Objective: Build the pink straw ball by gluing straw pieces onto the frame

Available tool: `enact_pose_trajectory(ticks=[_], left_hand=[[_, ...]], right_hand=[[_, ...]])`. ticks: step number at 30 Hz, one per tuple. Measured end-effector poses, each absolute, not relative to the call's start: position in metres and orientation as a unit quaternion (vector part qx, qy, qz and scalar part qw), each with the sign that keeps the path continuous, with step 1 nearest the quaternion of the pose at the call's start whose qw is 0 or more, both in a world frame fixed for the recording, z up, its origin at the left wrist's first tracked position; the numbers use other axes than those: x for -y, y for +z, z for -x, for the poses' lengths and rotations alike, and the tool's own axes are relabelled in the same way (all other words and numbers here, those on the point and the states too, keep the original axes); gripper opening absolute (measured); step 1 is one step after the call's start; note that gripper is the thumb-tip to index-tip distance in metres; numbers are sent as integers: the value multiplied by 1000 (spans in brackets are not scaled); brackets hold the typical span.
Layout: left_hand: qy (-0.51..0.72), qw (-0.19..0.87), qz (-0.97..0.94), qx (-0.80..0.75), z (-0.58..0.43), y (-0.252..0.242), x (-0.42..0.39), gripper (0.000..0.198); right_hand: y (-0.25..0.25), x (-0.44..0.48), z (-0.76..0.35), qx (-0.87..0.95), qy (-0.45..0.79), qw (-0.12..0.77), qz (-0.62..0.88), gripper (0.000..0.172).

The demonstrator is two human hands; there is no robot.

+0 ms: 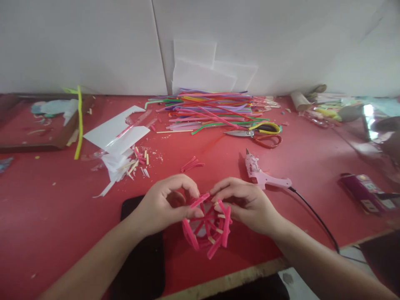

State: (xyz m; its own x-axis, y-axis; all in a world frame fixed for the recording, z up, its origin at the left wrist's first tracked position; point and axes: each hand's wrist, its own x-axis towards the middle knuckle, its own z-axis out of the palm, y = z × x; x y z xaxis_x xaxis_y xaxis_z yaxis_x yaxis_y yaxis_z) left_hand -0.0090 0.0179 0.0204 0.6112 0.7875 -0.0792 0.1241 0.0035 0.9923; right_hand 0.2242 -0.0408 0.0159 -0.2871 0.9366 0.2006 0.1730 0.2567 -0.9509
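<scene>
Between my hands is a small round basket-like frame [225, 227] of pink pipe cleaners, with short pale wooden stick pieces at some joints. My left hand [165, 204] is closed on the frame's upper left rim, thumb and fingers pinching a pink piece. Thumb and fingertips of my right hand [246, 204] pinch the rim on its upper right side. A few short pink pipe cleaner pieces [192, 163] lie just beyond the hands. To the right rests a pink hot glue gun [265, 177] with a black cord.
Bundled coloured pipe cleaners [215, 109] lie at the back, with scissors [254, 134] before them. White paper [117, 131] and cut scraps [134, 162] lie left, near a brown tray [40, 146]. A dark flat object [143, 254] sits under my left forearm. A purple box [362, 191] is at right.
</scene>
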Motion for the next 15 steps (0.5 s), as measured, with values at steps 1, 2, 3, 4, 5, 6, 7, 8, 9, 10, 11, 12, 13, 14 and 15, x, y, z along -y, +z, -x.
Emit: enact_pose_trajectory(ticks=[1, 2, 3, 4, 5, 6, 7, 8, 9, 10, 11, 12, 13, 14, 15], left_hand=[[269, 605, -669, -339, 8, 22, -18, 23], [271, 591, -685, -329, 7, 23, -17, 20], [277, 577, -698, -322, 6, 24, -17, 17], [285, 565, -707, -316, 6, 25, -17, 14], [296, 555, -713, -311, 5, 25, -16, 12], [305, 548, -716, -306, 5, 25, -16, 11], [312, 544, -719, -301, 5, 24, -16, 10], [317, 541, -720, -297, 5, 23, -16, 10], [319, 539, -722, -294, 6, 22, -15, 10], [322, 538, -722, -292, 6, 21, -15, 11], [324, 538, -723, -289, 6, 21, -15, 11], [325, 538, -723, -287, 6, 20, -16, 11], [327, 539, -722, -285, 6, 20, -16, 11], [327, 539, -722, -284, 5, 20, -16, 11], [327, 540, -722, -283, 5, 20, -16, 11]], right_hand=[[16, 41, -224, 666, 445, 429, 418, 9], [17, 40, -224, 665, 444, 429, 420, 9], [17, 40, -223, 664, 443, 429, 423, 8], [17, 40, -223, 664, 441, 429, 425, 8], [17, 40, -223, 663, 441, 429, 426, 8], [17, 41, -223, 662, 442, 429, 427, 8], [16, 41, -223, 661, 443, 429, 427, 8], [16, 41, -223, 660, 444, 431, 426, 8], [16, 41, -222, 659, 445, 433, 424, 7], [15, 42, -222, 658, 447, 434, 422, 7], [15, 42, -223, 657, 449, 435, 421, 8], [15, 42, -223, 656, 451, 435, 420, 8], [15, 42, -223, 655, 453, 435, 420, 8], [14, 42, -223, 653, 456, 435, 420, 8], [14, 43, -223, 652, 458, 435, 420, 8]])
